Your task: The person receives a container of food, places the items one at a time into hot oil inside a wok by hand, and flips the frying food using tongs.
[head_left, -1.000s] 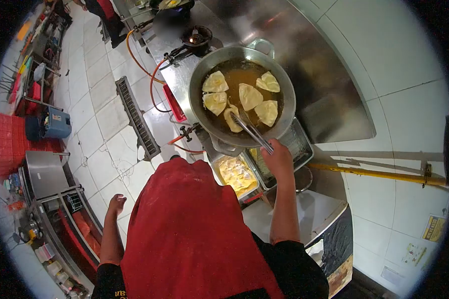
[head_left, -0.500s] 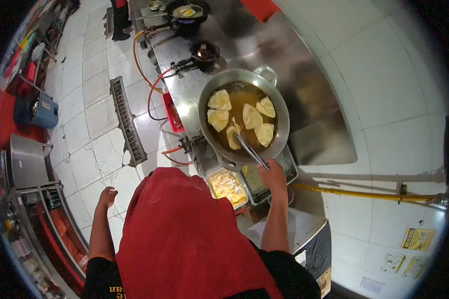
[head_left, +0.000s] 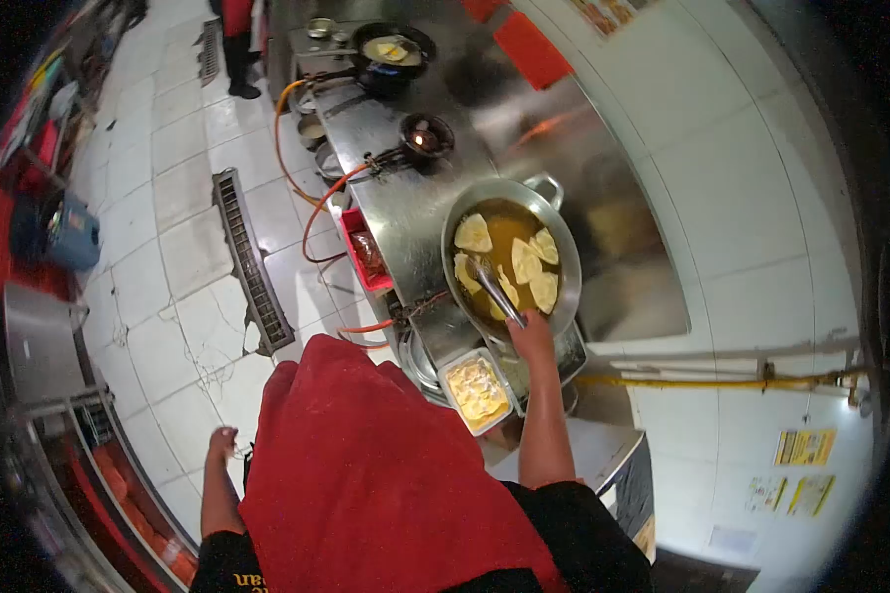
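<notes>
My right hand (head_left: 532, 339) is closed round the handle end of metal tongs (head_left: 497, 293). The tongs' tips reach into the brown oil of a wide two-handled metal pan (head_left: 452, 235), by a pale piece at its left side; whether they grip it, I cannot tell. Several flat, roughly triangular pale-yellow pieces (head_left: 473, 233) lie in the oil. My left hand (head_left: 223, 441) hangs out to the left over the floor, fingers loosely curled, with nothing visible in them. Below the pan, near my right forearm, is a white-rimmed container (head_left: 452, 373) of yellow-and-white food.
Farther along the steel counter (head_left: 405, 247) are a lit burner (head_left: 426, 136) and a dark pan (head_left: 428, 49) with an egg-like item. Orange gas hoses (head_left: 307, 222) hang at its edge. A red basket (head_left: 351, 232) sits below. Another person's leg (head_left: 238, 64) shows at the far end.
The view has shifted, so the pan appears farther right and lower. The tongs stay in the oil, and the pale pieces near them sit differently. My left hand still hangs away from the counter.
</notes>
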Tool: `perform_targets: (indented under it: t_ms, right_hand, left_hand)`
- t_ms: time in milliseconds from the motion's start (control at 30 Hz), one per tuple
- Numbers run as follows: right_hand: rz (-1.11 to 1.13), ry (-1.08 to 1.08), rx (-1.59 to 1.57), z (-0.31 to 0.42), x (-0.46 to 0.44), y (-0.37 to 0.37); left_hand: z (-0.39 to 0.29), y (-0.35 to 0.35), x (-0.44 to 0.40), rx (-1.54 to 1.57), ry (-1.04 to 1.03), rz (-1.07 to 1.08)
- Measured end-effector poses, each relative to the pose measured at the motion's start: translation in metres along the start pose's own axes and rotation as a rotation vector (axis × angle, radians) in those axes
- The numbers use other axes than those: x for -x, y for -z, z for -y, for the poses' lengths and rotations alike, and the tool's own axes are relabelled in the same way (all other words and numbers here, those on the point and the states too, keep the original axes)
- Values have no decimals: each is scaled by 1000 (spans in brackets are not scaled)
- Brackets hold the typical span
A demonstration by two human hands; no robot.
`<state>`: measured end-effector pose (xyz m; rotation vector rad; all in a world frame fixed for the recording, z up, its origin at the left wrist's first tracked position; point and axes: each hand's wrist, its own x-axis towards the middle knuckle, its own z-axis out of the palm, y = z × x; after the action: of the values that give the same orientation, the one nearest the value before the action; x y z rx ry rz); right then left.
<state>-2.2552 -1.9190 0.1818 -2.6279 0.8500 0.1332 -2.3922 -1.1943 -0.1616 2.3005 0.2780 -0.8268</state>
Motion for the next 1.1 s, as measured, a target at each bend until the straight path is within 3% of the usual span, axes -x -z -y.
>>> perform_targets:
  t_ms: [67,100,133,167,233,267,333,467,600,700,767,833,900,933,1033,1100]
  right_hand:
    - [-13,-34,-19,7,5,0]
    - [-23,-72,-30,11,8,-1]
    - [8,-83,-39,15,10,-1]
    - [39,-91,-50,18,12,-1]
    - [15,-114,-67,14,12,-2]
    - [26,-141,-98,12,12,2]
    - [-30,-155,-128,-1,4,7]
    - [-97,-276,-113,-15,-21,29]
    - [-111,-376,-77,-28,-39,21]
    - [-88,-379,-80,-37,-44,13]
    - [-102,-369,-88,-43,-39,16]
    - [-129,-372,-121,-43,-28,32]
    - [-114,-379,-152,-59,-28,36]
    - [-104,-363,-158,-67,-27,39]
    - [-141,-394,-292,-85,-18,48]
    - [-146,-397,-202,-106,-18,39]
  left_hand:
    - [-10,17,16,98,182,160]
    - [7,19,14,87,149,269]
    - [0,27,18,513,347,228]
    - [-6,42,15,121,281,275]
    - [37,49,-17,570,429,351]
    - [19,63,-22,546,417,358]
    - [-43,91,-24,475,438,78]
    - [-106,116,-55,543,385,-60]
    - [-129,120,-76,389,259,71]
    - [-117,109,-86,335,110,11]
    - [-143,112,-66,392,246,62]
    - [-146,116,-57,299,253,145]
    - [-139,123,-53,-127,-108,258]
    - [-161,128,-37,10,141,229]
    - [-186,140,-38,9,277,290]
    - [-203,142,-38,15,210,228]
